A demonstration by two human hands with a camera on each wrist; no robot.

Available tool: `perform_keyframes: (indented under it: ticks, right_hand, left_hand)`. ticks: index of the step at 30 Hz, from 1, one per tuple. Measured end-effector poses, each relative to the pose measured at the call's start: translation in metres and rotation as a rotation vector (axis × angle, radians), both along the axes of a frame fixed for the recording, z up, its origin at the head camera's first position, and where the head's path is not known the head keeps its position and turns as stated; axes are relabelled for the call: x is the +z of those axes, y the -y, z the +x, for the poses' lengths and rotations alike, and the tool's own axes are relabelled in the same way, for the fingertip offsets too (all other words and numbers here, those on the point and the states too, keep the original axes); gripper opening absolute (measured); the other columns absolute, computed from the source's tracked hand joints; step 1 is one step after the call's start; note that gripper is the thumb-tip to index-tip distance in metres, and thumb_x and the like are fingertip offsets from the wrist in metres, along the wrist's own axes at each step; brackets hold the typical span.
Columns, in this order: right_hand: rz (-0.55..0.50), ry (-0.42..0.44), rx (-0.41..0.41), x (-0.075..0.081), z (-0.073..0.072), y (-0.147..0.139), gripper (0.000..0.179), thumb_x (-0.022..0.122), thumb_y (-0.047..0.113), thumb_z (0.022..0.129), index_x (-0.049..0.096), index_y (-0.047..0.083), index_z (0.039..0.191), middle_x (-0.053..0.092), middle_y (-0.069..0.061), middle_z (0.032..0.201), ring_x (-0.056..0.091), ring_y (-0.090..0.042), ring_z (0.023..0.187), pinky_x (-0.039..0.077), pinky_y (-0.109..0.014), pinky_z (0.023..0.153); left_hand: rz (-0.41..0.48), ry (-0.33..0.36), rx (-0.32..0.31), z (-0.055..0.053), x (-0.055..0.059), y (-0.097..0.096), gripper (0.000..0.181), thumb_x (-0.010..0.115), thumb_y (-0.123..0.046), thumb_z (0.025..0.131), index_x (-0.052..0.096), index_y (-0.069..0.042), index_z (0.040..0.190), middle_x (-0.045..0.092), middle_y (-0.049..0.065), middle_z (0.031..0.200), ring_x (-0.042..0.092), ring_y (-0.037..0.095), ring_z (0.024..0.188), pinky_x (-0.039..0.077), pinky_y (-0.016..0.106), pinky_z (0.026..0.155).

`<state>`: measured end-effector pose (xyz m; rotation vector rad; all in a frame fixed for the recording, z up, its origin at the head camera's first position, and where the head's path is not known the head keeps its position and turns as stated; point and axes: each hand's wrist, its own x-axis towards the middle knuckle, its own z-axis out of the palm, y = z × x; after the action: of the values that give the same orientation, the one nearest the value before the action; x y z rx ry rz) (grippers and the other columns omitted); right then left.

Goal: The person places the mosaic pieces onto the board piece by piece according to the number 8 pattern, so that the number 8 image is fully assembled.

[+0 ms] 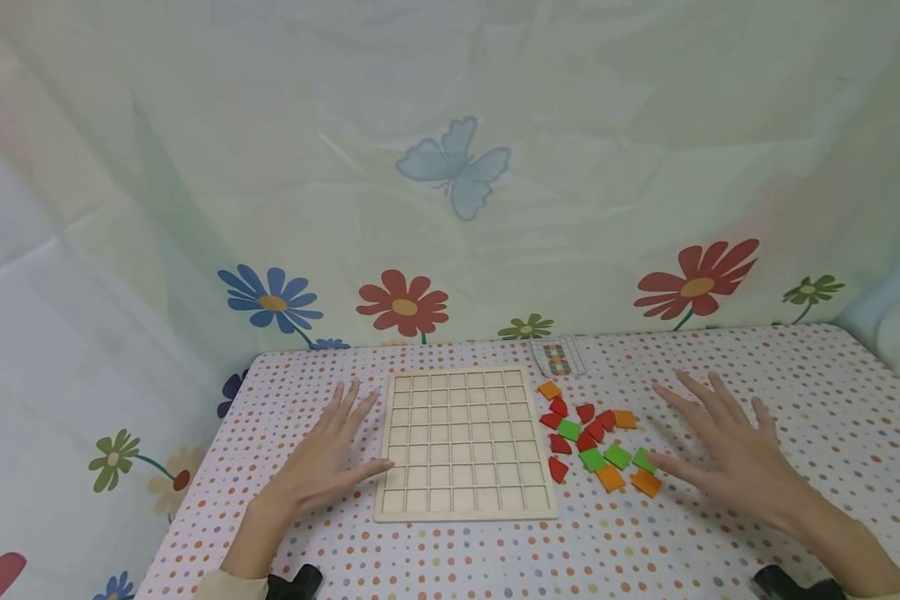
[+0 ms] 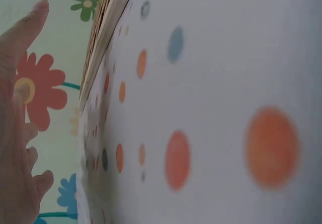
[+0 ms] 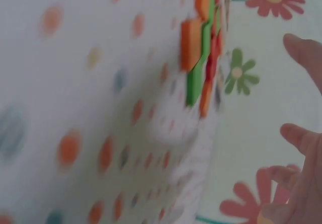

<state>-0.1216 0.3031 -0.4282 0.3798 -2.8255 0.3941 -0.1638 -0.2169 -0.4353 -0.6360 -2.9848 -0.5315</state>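
Note:
A pale wooden grid board (image 1: 465, 443) with rows of square recesses lies flat on the table. My left hand (image 1: 328, 454) hovers at the board's left side, fingers spread, thumb tip overlapping the board's edge in the head view. To the right of the board lies a loose group of flat tiles: red rounded pieces (image 1: 560, 444), green squares (image 1: 617, 456) and orange squares (image 1: 646, 482). My right hand (image 1: 735, 458) is held just right of them with its fingers apart, the thumb close to an orange tile (image 3: 191, 45). Neither hand holds anything.
A small printed card (image 1: 558, 357) with a coloured grid pattern lies at the back of the table, behind the tiles. A dotted cloth (image 1: 450, 558) covers the table. Behind it hangs a curtain (image 1: 570, 167) with flowers and a butterfly.

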Motion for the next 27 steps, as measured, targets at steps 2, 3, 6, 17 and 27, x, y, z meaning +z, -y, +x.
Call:
perform_keyframes:
  ticks: [2, 3, 6, 17, 27]
  right_hand:
    - [0.009, 0.010, 0.031, 0.004, -0.002, 0.011, 0.093, 0.083, 0.050, 0.082, 0.042, 0.014, 0.157, 0.029, -0.028, 0.163, 0.000, -0.051, 0.157, -0.007, -0.085, 0.112]
    - [0.013, 0.005, 0.052, 0.007, -0.003, 0.017, 0.091, 0.085, 0.049, 0.080, 0.046, 0.014, 0.154, 0.033, -0.028, 0.161, 0.002, -0.051, 0.157, -0.005, -0.085, 0.112]
    - [0.010, 0.014, 0.125, 0.014, -0.004, 0.036, 0.084, 0.088, 0.049, 0.077, 0.055, 0.015, 0.147, 0.036, -0.026, 0.160, 0.008, -0.052, 0.156, 0.000, -0.086, 0.111]
    - [-0.067, 0.154, 0.293, 0.029, -0.005, 0.089, 0.054, 0.092, 0.035, 0.081, 0.073, 0.015, 0.128, 0.059, -0.008, 0.138, 0.052, -0.037, 0.128, 0.043, -0.069, 0.103]
    - [-0.139, 0.366, 0.317, 0.023, -0.013, 0.105, 0.048, 0.092, 0.024, 0.082, 0.073, 0.012, 0.125, 0.057, 0.001, 0.114, 0.052, -0.015, 0.092, 0.050, -0.026, 0.072]
  left_hand:
    - [0.005, 0.013, -0.010, -0.001, -0.001, -0.002, 0.101, 0.063, -0.069, 0.093, 0.021, -0.019, 0.169, 0.007, 0.015, 0.175, 0.005, 0.038, 0.161, 0.022, 0.068, 0.122]
    - [0.010, 0.020, -0.014, -0.002, -0.002, -0.003, 0.100, 0.063, -0.070, 0.093, 0.021, -0.020, 0.169, 0.007, 0.014, 0.175, 0.005, 0.037, 0.161, 0.023, 0.069, 0.122]
    - [0.012, 0.038, -0.026, -0.004, -0.003, -0.003, 0.100, 0.061, -0.071, 0.093, 0.020, -0.020, 0.169, 0.007, 0.012, 0.176, 0.005, 0.037, 0.161, 0.025, 0.069, 0.121]
    - [-0.050, 0.077, -0.067, -0.012, -0.012, -0.002, 0.096, 0.054, -0.072, 0.097, 0.020, -0.018, 0.169, 0.004, 0.012, 0.176, 0.003, 0.032, 0.161, 0.013, 0.053, 0.129]
    - [-0.081, 0.109, -0.081, -0.015, -0.022, 0.001, 0.098, 0.056, -0.074, 0.094, 0.024, -0.018, 0.168, 0.008, 0.017, 0.175, 0.004, 0.037, 0.161, 0.005, 0.056, 0.129]
